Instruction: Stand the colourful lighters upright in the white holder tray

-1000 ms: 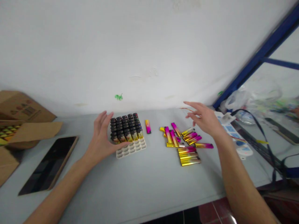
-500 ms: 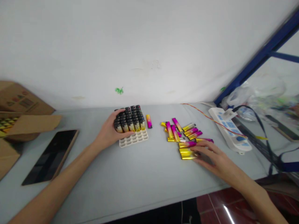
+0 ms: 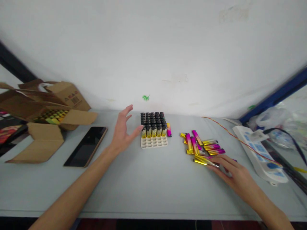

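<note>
My left hand (image 3: 123, 131) is open, thumb and fingers spread, just left of a white tray (image 3: 154, 142) and apart from it. Upright lighters with black tops (image 3: 153, 123) and clear, yellowish bodies fill the tray's rear rows; the front holes show bare. On the right, my right hand (image 3: 230, 171) has its fingers and thumb closed around the ends of a few gold lighters (image 3: 202, 160) at the near edge of a loose pile. The pile's pink-and-gold lighters (image 3: 194, 142) lie in mixed directions. Another pink-and-orange lighter (image 3: 169, 130) lies right beside the tray.
A dark phone (image 3: 85, 147) lies to the left. Behind it, an open cardboard box (image 3: 79, 117) holds rows of yellow-and-black items. A white power strip (image 3: 261, 156) with a cable and red-yellow wire (image 3: 227, 133) is on the right, near plastic bags (image 3: 271, 118).
My left hand has let go of the block of lighters and opened to its left. My right hand stays at the pile, with the gold lighters now tilted. The view has shifted left.
</note>
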